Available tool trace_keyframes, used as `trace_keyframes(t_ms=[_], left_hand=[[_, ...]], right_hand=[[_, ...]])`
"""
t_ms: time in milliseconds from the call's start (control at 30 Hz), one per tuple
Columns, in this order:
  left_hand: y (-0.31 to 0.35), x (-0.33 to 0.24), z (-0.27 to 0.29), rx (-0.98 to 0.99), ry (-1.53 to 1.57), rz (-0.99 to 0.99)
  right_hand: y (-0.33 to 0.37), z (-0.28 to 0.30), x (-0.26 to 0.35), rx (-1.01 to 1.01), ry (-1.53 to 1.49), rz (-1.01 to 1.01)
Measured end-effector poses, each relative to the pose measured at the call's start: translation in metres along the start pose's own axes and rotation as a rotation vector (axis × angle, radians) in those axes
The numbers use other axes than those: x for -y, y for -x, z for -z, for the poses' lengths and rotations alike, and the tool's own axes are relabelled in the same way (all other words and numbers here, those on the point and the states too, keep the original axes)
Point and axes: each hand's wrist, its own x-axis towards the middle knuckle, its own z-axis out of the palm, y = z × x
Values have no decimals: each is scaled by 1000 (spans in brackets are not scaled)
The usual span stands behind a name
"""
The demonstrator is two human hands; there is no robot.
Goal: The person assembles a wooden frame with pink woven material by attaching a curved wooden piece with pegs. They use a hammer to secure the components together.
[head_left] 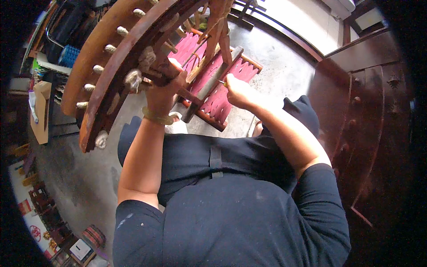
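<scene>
A dark wooden frame [116, 58] with curved bars and knotted rope ends [133, 79] through its holes stands tilted at the upper left. My left hand [163, 94], with a bangle at the wrist, is wrapped round one of its wooden parts. Ahead of me is a low stool [213, 95] with pink straps stretched across a wooden frame. My right hand [239, 92] is closed on a small tool, its thin metal shaft pointing left toward the wooden bars. Its handle, partly hidden by the fingers, looks yellowish. Where the shaft's tip meets the wood is too small to tell.
A dark wooden cabinet [369, 133] stands close on the right. At the left are a shelf with a cardboard box [41, 111] and a blue roll [70, 56]. Several small items line the lower left, including a striped bundle [93, 236]. The floor [284, 58] is grey concrete.
</scene>
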Motion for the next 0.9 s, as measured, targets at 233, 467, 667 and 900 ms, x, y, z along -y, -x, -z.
trace_keyframes(t_ms=[233, 467, 667, 900], left_hand=[[2, 4, 2, -18, 0, 36], [0, 4, -1, -40, -29, -43], [3, -3, 2, 22, 105, 89], [-7, 52, 15, 28, -275, -158]], right_hand=[[-4, -21, 5, 19, 66, 114], [2, -20, 12, 137, 255, 142], [-22, 20, 12, -128, 417, 39], [-68, -36, -84, -245, 632, -140]])
